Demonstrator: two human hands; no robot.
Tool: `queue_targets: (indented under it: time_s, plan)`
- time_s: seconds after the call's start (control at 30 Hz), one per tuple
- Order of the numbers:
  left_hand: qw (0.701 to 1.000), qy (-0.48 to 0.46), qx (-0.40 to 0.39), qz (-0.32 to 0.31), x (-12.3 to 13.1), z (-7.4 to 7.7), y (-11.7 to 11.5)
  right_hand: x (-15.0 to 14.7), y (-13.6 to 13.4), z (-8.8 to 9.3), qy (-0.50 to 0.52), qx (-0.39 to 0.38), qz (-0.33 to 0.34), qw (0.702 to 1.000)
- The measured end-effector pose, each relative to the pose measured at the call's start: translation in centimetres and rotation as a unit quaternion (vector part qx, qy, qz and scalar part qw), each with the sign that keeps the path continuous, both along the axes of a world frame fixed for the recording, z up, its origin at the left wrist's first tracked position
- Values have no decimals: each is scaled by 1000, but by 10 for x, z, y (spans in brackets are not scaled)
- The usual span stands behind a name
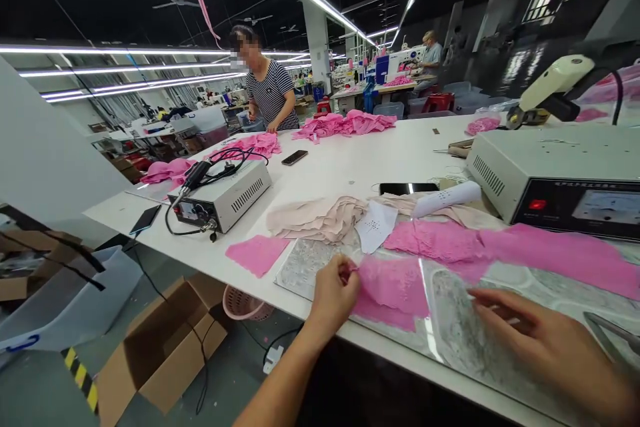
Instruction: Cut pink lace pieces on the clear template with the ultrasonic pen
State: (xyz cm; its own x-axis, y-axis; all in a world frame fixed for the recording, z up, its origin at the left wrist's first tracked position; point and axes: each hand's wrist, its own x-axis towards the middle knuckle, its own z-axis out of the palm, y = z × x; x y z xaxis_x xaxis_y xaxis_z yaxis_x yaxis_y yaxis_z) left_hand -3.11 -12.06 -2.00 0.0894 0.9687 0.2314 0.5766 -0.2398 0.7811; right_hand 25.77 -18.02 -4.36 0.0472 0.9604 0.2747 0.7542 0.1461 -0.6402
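My left hand (334,295) pinches the edge of a pink lace piece (393,293) that lies on a glass plate (450,327) at the near edge of the white table (340,167). My right hand (545,343) rests on the glass to the right of that piece, fingers stretched out and pointing left, with nothing in them. More pink lace (505,250) stretches along the table behind my hands. Beige fabric pieces (315,219) are piled just beyond my left hand.
Two grey control boxes stand on the table, one at left (225,197), one at right (555,177). Phones (294,157) lie on the table. A person in a striped shirt (270,93) works at pink fabric piles (345,124). Open cardboard boxes (165,347) sit on the floor.
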Motion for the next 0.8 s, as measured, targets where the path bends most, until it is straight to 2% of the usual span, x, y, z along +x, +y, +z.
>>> queue_targets:
  time_s: [0.1, 0.2, 0.33, 0.43, 0.63, 0.7, 0.8]
  plan:
    - [999, 18, 20, 39, -22, -12, -17, -29, 23, 14, -1, 5, 57, 998]
    - [998, 35, 37, 42, -32, -17, -23, -49, 27, 16, -17, 2, 135, 991]
    - [998, 52, 44, 6, -39, -16, -23, -55, 24, 8, -100, 99, 221, 965]
    - [997, 67, 46, -20, -44, -14, -20, -56, 27, 6, -109, 139, 235, 956]
    - [992, 90, 47, -80, -61, -5, -20, -63, 20, 16, -134, 183, 260, 939]
    - [987, 104, 50, -114, -71, 1, -21, -61, 13, 9, -152, 191, 262, 934]
    - [966, 142, 74, -204, -85, 5, -19, -52, 6, -14, -158, 197, 236, 938]
